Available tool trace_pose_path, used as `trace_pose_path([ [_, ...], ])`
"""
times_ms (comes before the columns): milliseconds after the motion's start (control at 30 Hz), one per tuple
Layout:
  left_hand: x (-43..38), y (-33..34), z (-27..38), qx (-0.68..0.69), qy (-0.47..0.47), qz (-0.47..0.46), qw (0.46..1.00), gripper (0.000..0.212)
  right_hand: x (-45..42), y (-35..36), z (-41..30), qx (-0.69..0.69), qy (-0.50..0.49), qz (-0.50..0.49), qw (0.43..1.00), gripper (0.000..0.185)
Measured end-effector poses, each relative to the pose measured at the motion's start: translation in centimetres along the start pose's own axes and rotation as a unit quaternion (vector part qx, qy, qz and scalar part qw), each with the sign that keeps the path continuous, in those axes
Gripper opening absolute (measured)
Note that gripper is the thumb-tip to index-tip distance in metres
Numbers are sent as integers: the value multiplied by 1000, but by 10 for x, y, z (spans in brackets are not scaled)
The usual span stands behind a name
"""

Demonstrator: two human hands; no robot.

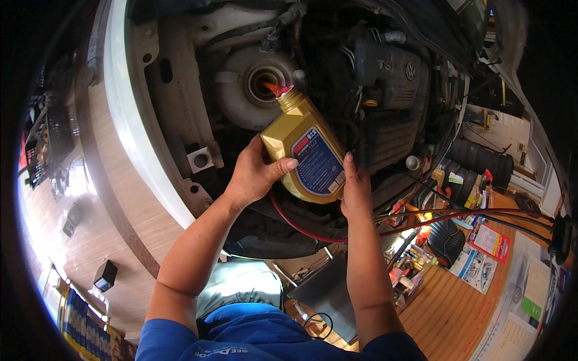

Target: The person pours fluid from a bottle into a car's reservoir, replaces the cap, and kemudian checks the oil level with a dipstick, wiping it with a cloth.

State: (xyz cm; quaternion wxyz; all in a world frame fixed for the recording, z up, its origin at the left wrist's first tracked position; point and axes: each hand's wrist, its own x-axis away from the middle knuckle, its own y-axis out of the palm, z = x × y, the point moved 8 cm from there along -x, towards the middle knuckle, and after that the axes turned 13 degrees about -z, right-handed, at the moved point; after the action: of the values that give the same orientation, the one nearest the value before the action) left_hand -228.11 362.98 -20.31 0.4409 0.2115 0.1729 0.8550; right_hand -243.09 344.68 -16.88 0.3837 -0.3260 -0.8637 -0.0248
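Note:
Both my hands hold a gold plastic bottle (275,140), tilted with its neck towards the round coolant expansion tank (230,101). My left hand (253,176) grips the bottle's left side, thumb across the edge of its blue label (318,162). On the opposite side my right hand (357,192) supports the lower right edge, thumb up. Red-pink liquid (272,87) runs from the bottle's mouth into the tank's uncapped filler opening (263,82). Torn white and pink seal remnants appear to cling to the mouth's rim. The liquid level inside the tank cannot be made out.
A Volkswagen engine cover (388,74) and yellow dipstick handle (370,103) lie right of the tank. A red hose (300,229) crosses below the bottle. The white car body edge (135,135) curves at left. A cluttered wooden workbench (433,298) stands at lower right.

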Motion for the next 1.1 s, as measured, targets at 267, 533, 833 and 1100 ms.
trace_pose_path([
  [267,0,1,1,13,7,1,1000,83,-4,-1,0,-3,-26,-12,1000,55],
  [533,0,0,0,11,9,1,1000,84,-2,0,0,6,-16,-17,1000,60],
  [833,0,-1,-3,21,6,4,1000,83,-7,-11,9,48,-7,13,999,67],
  [1100,-1,0,-3,49,25,9,998,81,1,0,-5,7,-24,12,1000,57],
])
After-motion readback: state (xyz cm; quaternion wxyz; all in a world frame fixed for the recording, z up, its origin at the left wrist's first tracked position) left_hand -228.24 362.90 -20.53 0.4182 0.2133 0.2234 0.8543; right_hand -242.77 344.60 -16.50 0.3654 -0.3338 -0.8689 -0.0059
